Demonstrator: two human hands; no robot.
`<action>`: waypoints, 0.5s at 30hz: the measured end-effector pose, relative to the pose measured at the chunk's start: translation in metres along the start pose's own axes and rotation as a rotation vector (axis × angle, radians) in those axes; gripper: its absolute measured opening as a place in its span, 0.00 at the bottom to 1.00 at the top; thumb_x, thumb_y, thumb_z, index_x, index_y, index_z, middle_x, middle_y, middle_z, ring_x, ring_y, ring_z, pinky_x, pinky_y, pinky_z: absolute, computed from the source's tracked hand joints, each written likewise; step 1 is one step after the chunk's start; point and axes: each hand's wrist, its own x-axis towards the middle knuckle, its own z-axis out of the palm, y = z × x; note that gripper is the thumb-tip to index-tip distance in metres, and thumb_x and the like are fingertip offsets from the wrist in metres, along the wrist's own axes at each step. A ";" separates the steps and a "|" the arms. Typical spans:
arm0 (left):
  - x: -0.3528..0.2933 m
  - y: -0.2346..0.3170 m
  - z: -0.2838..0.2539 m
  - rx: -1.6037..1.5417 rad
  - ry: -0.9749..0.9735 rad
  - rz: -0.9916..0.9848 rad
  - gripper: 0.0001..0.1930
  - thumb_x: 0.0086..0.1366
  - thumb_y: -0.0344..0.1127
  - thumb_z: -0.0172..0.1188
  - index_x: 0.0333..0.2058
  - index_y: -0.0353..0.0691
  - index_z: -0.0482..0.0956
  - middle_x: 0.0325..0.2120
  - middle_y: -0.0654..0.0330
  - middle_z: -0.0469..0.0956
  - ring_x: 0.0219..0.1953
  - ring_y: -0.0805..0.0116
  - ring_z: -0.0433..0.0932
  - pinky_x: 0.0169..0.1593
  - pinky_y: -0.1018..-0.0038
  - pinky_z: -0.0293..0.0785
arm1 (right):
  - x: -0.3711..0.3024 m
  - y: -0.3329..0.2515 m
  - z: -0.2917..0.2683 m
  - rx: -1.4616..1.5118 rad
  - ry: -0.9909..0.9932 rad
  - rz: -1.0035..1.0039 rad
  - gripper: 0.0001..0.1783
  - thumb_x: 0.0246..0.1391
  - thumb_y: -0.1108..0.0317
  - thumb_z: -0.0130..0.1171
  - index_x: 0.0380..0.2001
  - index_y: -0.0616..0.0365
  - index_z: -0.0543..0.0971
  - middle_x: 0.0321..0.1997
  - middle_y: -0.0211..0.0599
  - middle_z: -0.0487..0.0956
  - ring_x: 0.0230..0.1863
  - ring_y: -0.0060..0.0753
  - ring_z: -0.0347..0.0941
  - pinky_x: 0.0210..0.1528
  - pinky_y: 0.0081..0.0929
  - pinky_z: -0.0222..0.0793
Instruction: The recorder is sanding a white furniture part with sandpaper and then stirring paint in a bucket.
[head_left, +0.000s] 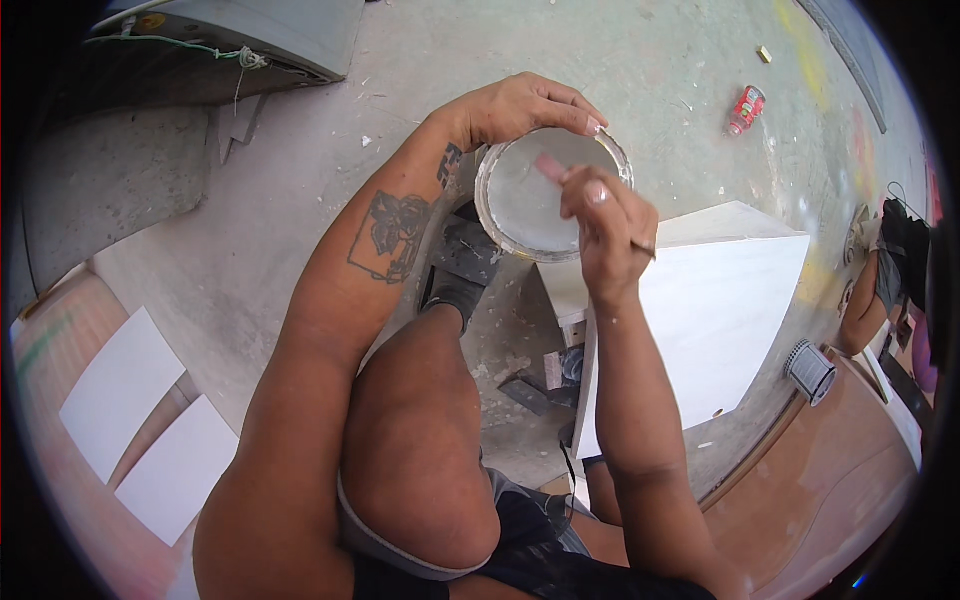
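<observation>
My left hand (535, 108) grips the far rim of a round tub (484, 205), its thumb on the edge and fingers curled over the outside. Smooth grey material (530, 215) shows within the tub's whitish, smeared rim. Over the tub's right side, my right hand (610, 218) is closed around a slim tool (645, 249). A dark end of it sticks out beside the wrist; a blurred pinkish piece (549, 168) shows ahead of the fingers, over the grey. I cannot tell the tool's kind.
A large white panel (700, 320) stands right of the tub. A red bottle (745, 110) lies on the concrete floor. White sheets (130, 390) rest at left, below a grey metal body (120, 180). A tin can (810, 372) and another person's arm (862, 310) are at right.
</observation>
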 end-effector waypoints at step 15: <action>-0.002 0.004 0.002 -0.029 -0.001 -0.054 0.19 0.65 0.43 0.65 0.50 0.39 0.85 0.45 0.57 0.84 0.47 0.68 0.81 0.55 0.72 0.74 | 0.013 -0.032 -0.010 0.088 0.054 -0.165 0.19 0.60 0.62 0.53 0.23 0.69 0.77 0.24 0.35 0.76 0.27 0.24 0.68 0.31 0.23 0.62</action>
